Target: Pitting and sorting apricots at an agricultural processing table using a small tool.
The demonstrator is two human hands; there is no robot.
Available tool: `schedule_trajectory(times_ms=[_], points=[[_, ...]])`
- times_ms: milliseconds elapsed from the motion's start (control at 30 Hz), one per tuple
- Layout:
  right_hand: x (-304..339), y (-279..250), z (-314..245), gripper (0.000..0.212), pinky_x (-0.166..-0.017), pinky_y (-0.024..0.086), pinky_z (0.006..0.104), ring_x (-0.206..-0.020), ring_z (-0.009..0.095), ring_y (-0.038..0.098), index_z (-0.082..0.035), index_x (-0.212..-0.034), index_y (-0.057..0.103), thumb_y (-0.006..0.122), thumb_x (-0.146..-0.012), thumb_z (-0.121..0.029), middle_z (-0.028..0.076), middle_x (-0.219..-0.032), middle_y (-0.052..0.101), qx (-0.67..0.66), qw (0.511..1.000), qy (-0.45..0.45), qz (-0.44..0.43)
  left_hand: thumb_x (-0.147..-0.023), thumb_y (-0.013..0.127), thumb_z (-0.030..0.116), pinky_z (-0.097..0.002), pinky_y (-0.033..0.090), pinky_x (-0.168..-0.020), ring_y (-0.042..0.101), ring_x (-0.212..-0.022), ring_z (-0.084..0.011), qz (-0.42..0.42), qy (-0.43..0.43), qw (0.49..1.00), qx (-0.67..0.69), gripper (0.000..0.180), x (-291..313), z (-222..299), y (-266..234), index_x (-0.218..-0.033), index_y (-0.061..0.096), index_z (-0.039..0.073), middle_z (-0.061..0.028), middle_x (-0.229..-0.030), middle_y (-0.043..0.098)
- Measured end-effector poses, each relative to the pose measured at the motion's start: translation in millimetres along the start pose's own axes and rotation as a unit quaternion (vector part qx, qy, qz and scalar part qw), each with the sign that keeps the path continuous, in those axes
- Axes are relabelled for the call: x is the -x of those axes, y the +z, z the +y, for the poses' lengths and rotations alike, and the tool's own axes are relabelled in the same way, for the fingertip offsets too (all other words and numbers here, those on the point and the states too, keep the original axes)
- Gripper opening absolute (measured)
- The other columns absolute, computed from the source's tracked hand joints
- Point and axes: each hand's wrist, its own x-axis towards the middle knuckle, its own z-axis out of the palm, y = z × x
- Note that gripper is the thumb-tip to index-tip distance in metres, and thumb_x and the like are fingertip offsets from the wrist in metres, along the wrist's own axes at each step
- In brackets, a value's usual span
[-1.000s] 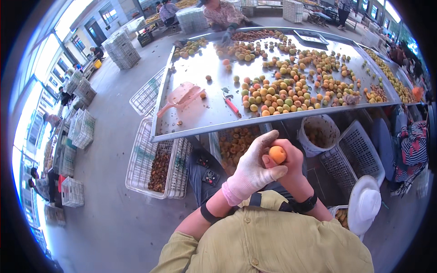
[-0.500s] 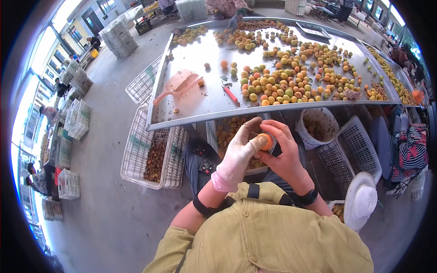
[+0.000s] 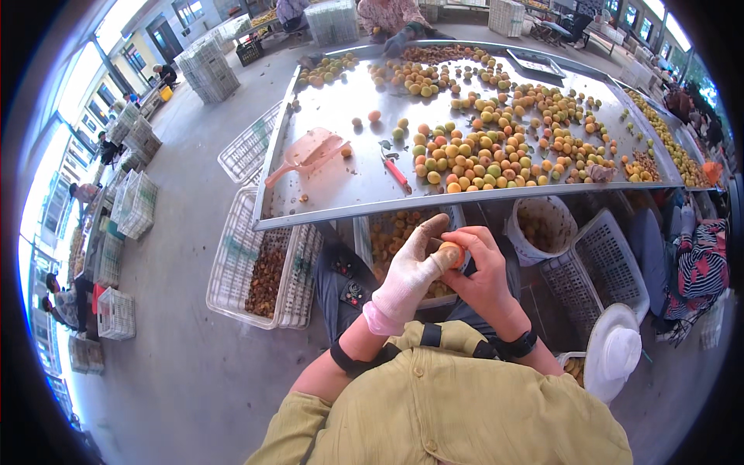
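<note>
An orange apricot (image 3: pixel 456 249) is held between my two hands, in front of the metal table's near edge. My left hand (image 3: pixel 408 273), in a pale glove with dirty fingertips, closes its thumb and fingers on the fruit's left side. From the right, my bare right hand (image 3: pixel 487 271) wraps its fingers round the same fruit, hiding much of it. Whether a small tool is in the right hand, I cannot tell. Below my hands, between my knees, stands a crate (image 3: pixel 363 236) of apricot pieces. Many whole apricots (image 3: pixel 488 155) are spread over the table (image 3: pixel 341 108).
A pink scoop (image 3: pixel 311 152) and red-handled pruners (image 3: pixel 397 172) lie on the table. Beside my left leg, a crate (image 3: pixel 225 271) contains brown bits. To the right stand a white bucket (image 3: pixel 541 244), a tilted crate (image 3: pixel 601 267) and a white hat (image 3: pixel 618 350). Across the table, someone's gloved hand (image 3: pixel 399 40) reaches in.
My right fingers have closed in over the apricot, covering more of it. Both hands still hold it. The whole view has shifted slightly, so the table sits lower in the picture.
</note>
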Motion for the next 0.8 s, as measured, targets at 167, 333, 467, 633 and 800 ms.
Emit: schedule_trajectory(times_ms=[167, 333, 467, 633, 800], points=[[0.5, -0.1, -0.7, 0.055, -0.09, 0.051, 0.0376, -0.104, 0.031, 0.06, -0.005, -0.119, 0.064, 0.084, -0.067, -0.006, 0.014, -0.114, 0.06, -0.065, 0.997, 0.015, -0.027, -0.091, 0.072, 0.029, -0.0311, 0.047, -0.098, 0.056, -0.112, -0.0173, 0.002, -0.012, 1.0, -0.028, 0.073, 1.8, 4.5, -1.7, -0.148, 0.036, 0.0, -0.0105, -0.122, 0.055], [1.9, -4.7, 1.8, 0.052, -0.089, 0.051, 0.0366, -0.105, 0.03, 0.06, -0.004, -0.117, 0.065, 0.085, -0.07, -0.009, 0.013, -0.113, 0.061, -0.062, 0.996, -0.002, -0.058, -0.09, 0.073, 0.031, -0.0295, 0.046, -0.099, 0.054, -0.116, -0.0166, -0.014, -0.028, 0.998, -0.056, 0.077, 2.8, 7.8, 0.7, -0.149, 0.035, -0.002, -0.012, -0.133, 0.052], [3.9, -7.8, 2.6, 0.048, -0.088, 0.052, 0.0355, -0.104, 0.029, 0.061, -0.004, -0.115, 0.066, 0.085, -0.073, -0.013, 0.013, -0.113, 0.061, -0.053, 0.998, 0.006, -0.044, -0.085, 0.076, 0.044, -0.0326, 0.042, -0.105, 0.049, -0.125, -0.02, -0.028, -0.033, 0.996, -0.081, 0.09, 3.5, 8.9, -0.9, -0.149, 0.034, -0.004, -0.0138, -0.138, 0.048], [5.3, -8.6, -2.9, 0.045, -0.083, 0.055, 0.0338, -0.093, 0.026, 0.068, 0.0, -0.114, 0.064, 0.085, -0.077, -0.016, 0.016, -0.106, 0.066, -0.098, 0.994, 0.048, 0.006, -0.069, 0.08, 0.068, -0.0367, 0.034, -0.114, 0.041, -0.135, -0.0238, -0.055, 0.063, 0.988, -0.127, 0.12, 0.3, 2.5, 1.7, -0.151, 0.029, -0.003, -0.0147, -0.144, 0.042], [5.1, -7.2, -14.0, 0.042, -0.078, 0.055, 0.0329, -0.085, 0.024, 0.07, 0.001, -0.111, 0.063, 0.083, -0.079, -0.018, 0.016, -0.094, 0.069, -0.137, 0.989, 0.049, 0.004, -0.061, 0.092, 0.054, -0.0359, 0.039, -0.111, 0.048, -0.13, -0.0226, -0.069, 0.094, 0.985, -0.129, 0.115, -2.0, -2.4, 9.0, -0.145, 0.036, -0.001, -0.0128, -0.14, 0.047]])
